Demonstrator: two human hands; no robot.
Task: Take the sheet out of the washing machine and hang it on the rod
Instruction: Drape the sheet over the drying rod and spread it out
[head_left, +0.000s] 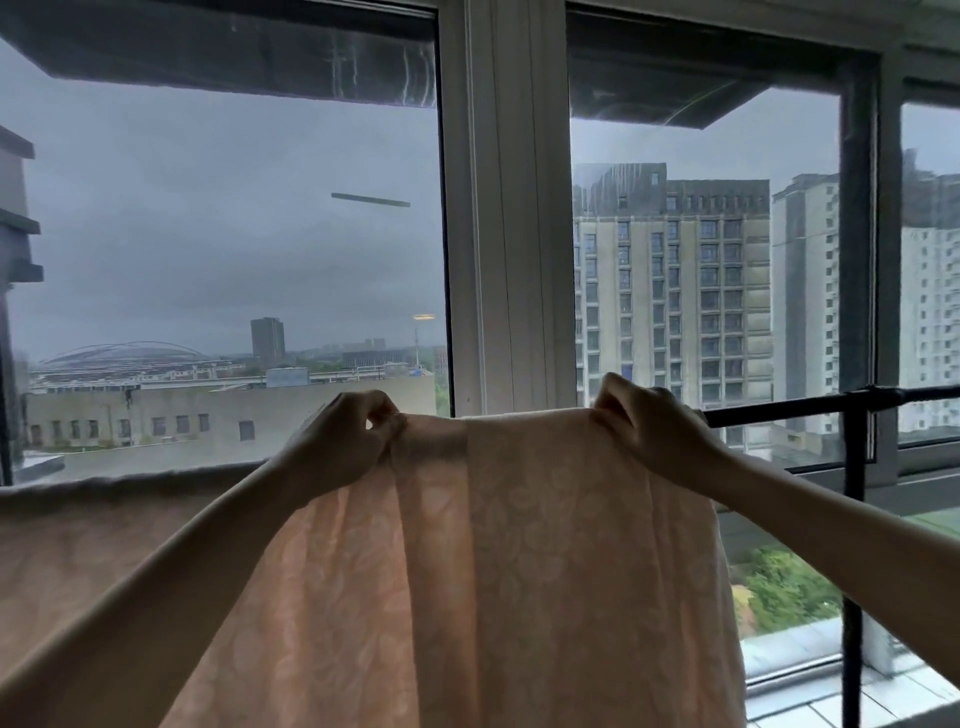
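The pale peach sheet (519, 571), faintly patterned with leaves, fills the lower part of the view and hangs down in long folds close to the camera. Its top edge is held up level in front of the window (234, 234), with more of the cloth draped off to the left at a lower height. Whether that top edge already lies over the rod (779, 410) cannot be told (the cloth hides whatever is behind it). The dark rod shows only to the right of the sheet, running out horizontally from just behind the right hand to a dark upright post (854, 519).

Both bare forearms reach up from the bottom corners. The left hand (353, 431) pinches a bunched bit of the top edge between thumb and curled fingers. The right hand (644, 421) grips the top edge at the sheet's right corner, fingers curled over the cloth, knuckles up.

Beyond the glass stand tall apartment blocks (675, 291) under a grey sky.
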